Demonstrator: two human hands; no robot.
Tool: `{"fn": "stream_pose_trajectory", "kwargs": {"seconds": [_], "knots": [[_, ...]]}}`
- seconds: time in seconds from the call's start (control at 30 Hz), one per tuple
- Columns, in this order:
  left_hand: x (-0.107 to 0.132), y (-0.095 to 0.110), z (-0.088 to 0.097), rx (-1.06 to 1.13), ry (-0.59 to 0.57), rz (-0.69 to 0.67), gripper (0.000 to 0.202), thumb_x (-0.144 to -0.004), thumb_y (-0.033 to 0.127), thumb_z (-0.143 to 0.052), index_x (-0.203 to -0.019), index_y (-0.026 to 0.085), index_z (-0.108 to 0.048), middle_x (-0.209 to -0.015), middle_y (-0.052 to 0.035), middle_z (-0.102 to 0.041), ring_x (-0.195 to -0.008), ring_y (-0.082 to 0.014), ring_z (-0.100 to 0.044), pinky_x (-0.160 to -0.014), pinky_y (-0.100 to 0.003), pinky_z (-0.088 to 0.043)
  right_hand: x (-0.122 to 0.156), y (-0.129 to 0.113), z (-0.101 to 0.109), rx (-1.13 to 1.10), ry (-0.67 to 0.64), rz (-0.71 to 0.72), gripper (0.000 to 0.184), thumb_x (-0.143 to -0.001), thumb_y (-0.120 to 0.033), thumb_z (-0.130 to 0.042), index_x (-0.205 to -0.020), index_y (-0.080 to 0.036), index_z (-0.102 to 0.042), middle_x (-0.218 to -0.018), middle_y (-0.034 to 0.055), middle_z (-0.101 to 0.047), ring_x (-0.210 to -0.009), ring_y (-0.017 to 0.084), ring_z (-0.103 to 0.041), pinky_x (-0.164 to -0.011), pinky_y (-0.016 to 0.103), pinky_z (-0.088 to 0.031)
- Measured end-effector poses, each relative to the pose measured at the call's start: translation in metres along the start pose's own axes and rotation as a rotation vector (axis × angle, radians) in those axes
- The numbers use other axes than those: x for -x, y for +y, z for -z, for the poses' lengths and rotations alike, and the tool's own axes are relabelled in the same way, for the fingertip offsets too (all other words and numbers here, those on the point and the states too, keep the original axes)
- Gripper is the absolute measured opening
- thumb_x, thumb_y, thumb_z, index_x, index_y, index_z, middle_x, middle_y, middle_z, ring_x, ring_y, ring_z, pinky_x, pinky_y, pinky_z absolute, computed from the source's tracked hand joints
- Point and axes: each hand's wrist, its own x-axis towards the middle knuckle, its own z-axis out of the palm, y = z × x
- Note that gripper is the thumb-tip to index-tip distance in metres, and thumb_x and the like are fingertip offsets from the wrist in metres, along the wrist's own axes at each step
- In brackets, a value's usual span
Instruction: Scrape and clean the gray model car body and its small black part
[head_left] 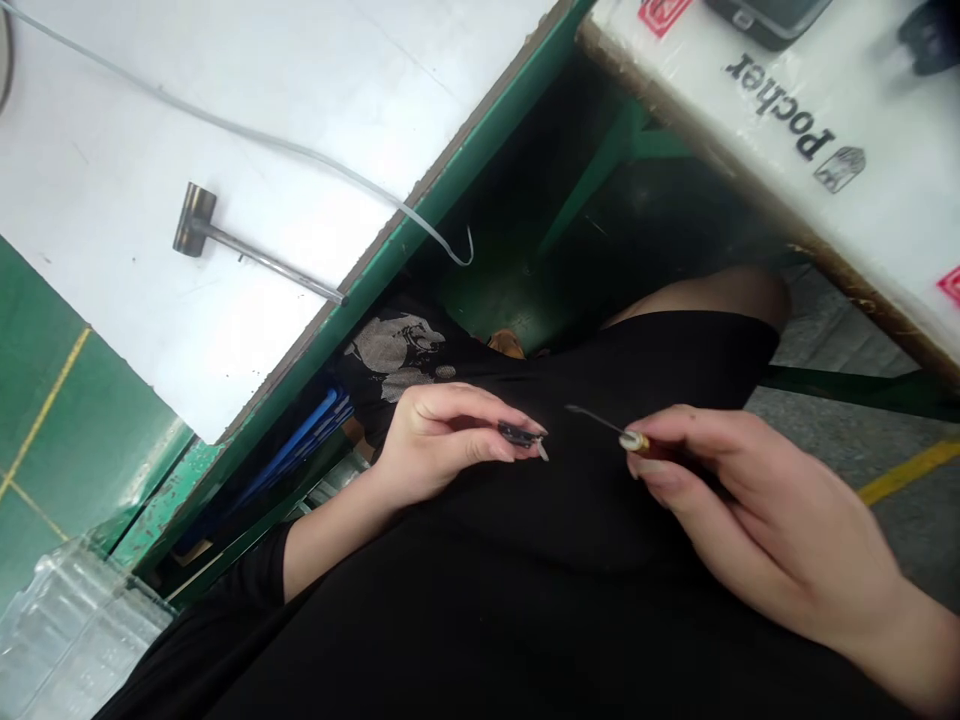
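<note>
My left hand [442,440] pinches a small dark part [519,433] between thumb and fingertips, over my lap in black clothing [540,600]. My right hand [757,510] grips a thin tool [611,428] with a reddish handle, a metal ferrule and a fine dark tip. The tip points left toward the small part, a short gap away from it. Both hands sit low, below the edge of the white table.
A white table [112,130] with a green edge lies upper left, bearing a metal T-shaped tool [247,250] and a grey cable [300,150]. A white box printed "pocher" [787,120] is upper right. Clear plastic trays [67,630] sit bottom left. Blue items [300,440] lie under the table.
</note>
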Motion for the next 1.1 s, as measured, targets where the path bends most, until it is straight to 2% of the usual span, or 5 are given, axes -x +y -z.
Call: {"fn": "stream_pose_trajectory", "kwargs": {"seconds": [0.17, 0.4, 0.6, 0.83, 1.1], "knots": [[-0.013, 0.007, -0.015, 0.092, 0.130, 0.231, 0.024, -0.089, 0.025, -0.107, -0.109, 0.018, -0.097, -0.101, -0.0130, -0.094, -0.084, -0.0223, -0.092, -0.081, -0.027, -0.077, -0.034, -0.010, -0.019, -0.221, 0.001, -0.027, 0.013, -0.107, -0.028, -0.087, -0.116, -0.024, -0.078, -0.088, -0.0022, -0.074, -0.064, 0.012, -0.068, -0.055, 0.023, -0.056], [-0.025, 0.025, -0.028, 0.133, 0.217, 0.410, 0.035, -0.094, 0.044, -0.104, -0.110, 0.015, -0.096, -0.096, -0.0131, -0.093, -0.085, -0.0204, -0.090, -0.085, -0.029, -0.077, -0.051, 0.002, -0.031, -0.227, 0.093, 0.073, 0.006, -0.107, -0.020, -0.086, -0.112, -0.024, -0.085, -0.106, 0.0036, -0.080, -0.087, 0.016, -0.078, -0.069, 0.026, -0.064], [-0.029, 0.027, -0.031, 0.101, 0.252, 0.434, 0.027, -0.091, 0.037, -0.107, -0.102, 0.016, -0.094, -0.094, -0.0085, -0.091, -0.083, -0.0183, -0.088, -0.082, -0.027, -0.075, -0.046, 0.007, -0.031, -0.127, 0.120, 0.254, 0.016, -0.107, -0.007, -0.079, -0.116, -0.020, -0.082, -0.109, 0.0040, -0.078, -0.086, 0.013, -0.078, -0.072, 0.023, -0.065], [-0.028, 0.031, -0.038, -0.145, 0.224, 0.334, 0.017, -0.105, 0.038, -0.093, -0.105, 0.021, -0.093, -0.102, -0.0054, -0.093, -0.087, -0.0165, -0.088, -0.078, -0.023, -0.072, -0.042, 0.009, -0.024, 0.032, 0.116, 0.481, 0.018, -0.107, -0.001, -0.075, -0.115, -0.015, -0.080, -0.107, 0.0084, -0.081, -0.088, 0.016, -0.080, -0.075, 0.028, -0.066], [-0.026, 0.043, -0.039, -0.617, 0.132, -0.036, 0.012, -0.111, 0.031, -0.085, -0.115, 0.026, -0.095, -0.112, -0.0045, -0.095, -0.101, -0.0212, -0.090, -0.093, -0.031, -0.071, -0.043, 0.007, -0.016, -0.058, 0.093, 0.402, 0.022, -0.107, 0.000, -0.076, -0.123, -0.017, -0.078, -0.110, 0.0061, -0.079, -0.095, 0.013, -0.080, -0.083, 0.025, -0.067]]}}
